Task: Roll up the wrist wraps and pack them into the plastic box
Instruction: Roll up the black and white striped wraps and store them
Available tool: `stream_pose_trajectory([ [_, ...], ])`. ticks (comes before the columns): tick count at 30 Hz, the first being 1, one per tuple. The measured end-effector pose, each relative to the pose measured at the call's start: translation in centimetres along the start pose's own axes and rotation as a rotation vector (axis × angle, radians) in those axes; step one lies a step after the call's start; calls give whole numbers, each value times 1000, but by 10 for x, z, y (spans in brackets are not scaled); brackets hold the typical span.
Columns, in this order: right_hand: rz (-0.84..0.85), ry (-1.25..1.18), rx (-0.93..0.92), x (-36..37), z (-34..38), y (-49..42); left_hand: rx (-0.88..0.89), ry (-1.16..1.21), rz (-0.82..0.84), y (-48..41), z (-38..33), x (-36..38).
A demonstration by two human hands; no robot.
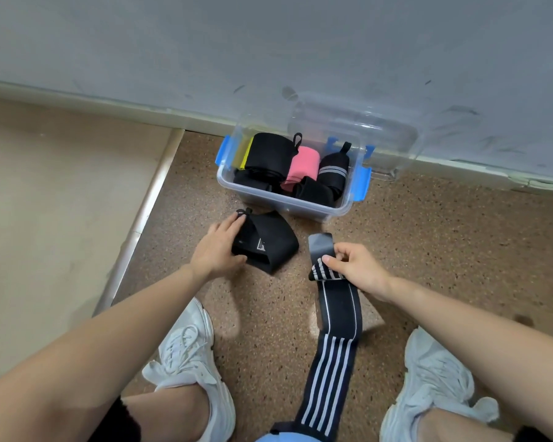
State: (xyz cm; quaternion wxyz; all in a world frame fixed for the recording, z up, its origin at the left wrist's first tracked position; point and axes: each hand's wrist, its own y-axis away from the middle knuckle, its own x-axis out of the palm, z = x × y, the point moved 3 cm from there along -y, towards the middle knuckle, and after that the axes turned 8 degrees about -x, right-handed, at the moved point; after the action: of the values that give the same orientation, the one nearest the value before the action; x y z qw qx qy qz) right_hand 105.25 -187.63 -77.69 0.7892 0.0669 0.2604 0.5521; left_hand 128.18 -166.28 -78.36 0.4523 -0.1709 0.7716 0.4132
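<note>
A clear plastic box [304,208] with blue latches stands on the floor by the wall, holding several rolled wraps: black, pink, yellow and a black one with grey stripes. In front of it lies a rolled black wrist wrap [272,242], and my left hand [217,245] grips its left end, thumb under and fingers over. My right hand [356,266] pinches the far end of a long black wrap with white stripes [331,352], which runs unrolled along the floor back toward me between my feet.
The box's clear lid [387,138] leans against the grey wall behind it. A pale raised step [61,202] with a metal edge borders the speckled brown floor on the left. My white shoes [189,355] flank the striped wrap.
</note>
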Motion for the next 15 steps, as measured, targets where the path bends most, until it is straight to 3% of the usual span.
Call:
stream_pose_trajectory([
  [5, 41, -60, -83, 4, 18, -1, 10, -9, 59, -14, -4, -12],
  [8, 118, 48, -148, 18, 36, -6, -1, 30, 102, -7, -7, -15],
  [12, 173, 112, -188, 40, 49, -11, -8, 262, 67, 7, -17, -13],
  [15, 190, 125, -163, 44, 48, -16, -3, 468, 141, 17, -28, -14],
])
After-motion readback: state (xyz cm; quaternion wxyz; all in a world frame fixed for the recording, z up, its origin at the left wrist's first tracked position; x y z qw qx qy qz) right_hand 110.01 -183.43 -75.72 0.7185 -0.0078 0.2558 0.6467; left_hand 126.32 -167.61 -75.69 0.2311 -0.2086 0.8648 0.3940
